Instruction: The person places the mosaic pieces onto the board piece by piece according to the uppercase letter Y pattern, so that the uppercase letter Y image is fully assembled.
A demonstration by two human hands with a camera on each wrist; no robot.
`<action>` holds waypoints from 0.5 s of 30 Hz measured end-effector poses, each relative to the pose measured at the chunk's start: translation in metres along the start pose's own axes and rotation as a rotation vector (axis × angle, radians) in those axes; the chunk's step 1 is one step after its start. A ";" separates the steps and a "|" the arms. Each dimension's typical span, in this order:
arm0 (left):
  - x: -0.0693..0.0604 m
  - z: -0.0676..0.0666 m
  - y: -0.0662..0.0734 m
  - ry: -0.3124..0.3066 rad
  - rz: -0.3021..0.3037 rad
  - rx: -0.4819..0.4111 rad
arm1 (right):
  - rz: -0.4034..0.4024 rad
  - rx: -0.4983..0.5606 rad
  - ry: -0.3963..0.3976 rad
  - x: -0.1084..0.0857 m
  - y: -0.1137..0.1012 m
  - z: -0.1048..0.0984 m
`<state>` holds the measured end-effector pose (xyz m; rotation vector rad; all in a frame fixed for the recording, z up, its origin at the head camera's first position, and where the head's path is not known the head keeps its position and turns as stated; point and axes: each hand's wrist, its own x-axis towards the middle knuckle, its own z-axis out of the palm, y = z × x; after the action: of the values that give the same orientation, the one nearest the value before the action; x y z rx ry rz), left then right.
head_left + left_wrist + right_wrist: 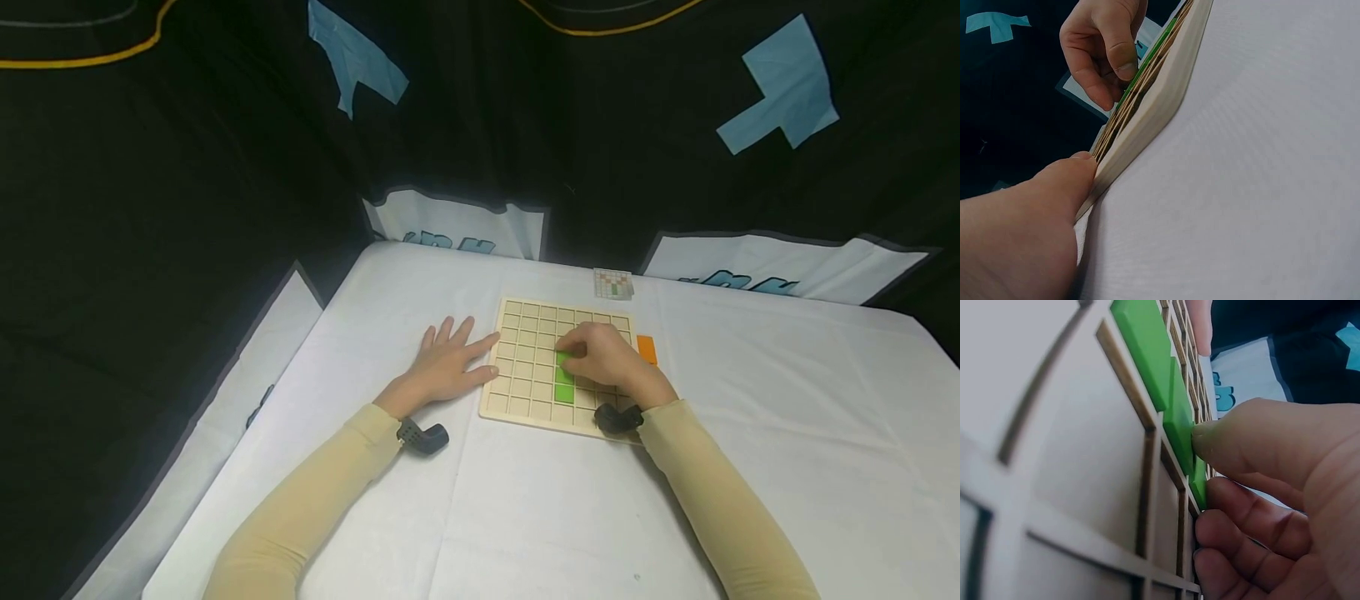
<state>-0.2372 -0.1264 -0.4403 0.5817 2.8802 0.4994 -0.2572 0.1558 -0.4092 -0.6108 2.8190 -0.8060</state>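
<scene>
A square wooden grid board (524, 358) lies on the white cloth. Green squares (564, 392) stand in a column near its middle, partly covered by my right hand (604, 358). The right wrist view shows my thumb and index finger pinching the far end of the green piece (1177, 422); my other fingers are curled at the board. My left hand (442, 367) is spread flat at the board's left side, its thumb and index fingertips touching the edge. In the left wrist view, my left thumb (1063, 187) rests on the board's rim (1169, 94).
An orange piece (647, 350) lies just right of the board, partly behind my right wrist. A small card with a coloured grid (612, 284) lies beyond the board's far edge. Dark curtains with blue tape (791, 87) surround the far and left sides of the table.
</scene>
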 end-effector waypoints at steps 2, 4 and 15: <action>0.000 0.000 0.000 0.002 0.002 0.003 | -0.005 0.004 0.003 0.000 0.001 0.001; 0.000 0.000 0.000 0.003 0.003 0.004 | -0.011 0.007 0.009 0.001 0.001 0.001; 0.000 0.000 -0.001 0.001 0.011 0.007 | -0.010 0.010 0.014 0.000 0.001 0.002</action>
<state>-0.2373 -0.1276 -0.4407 0.5986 2.8826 0.4917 -0.2568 0.1558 -0.4112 -0.6202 2.8253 -0.8289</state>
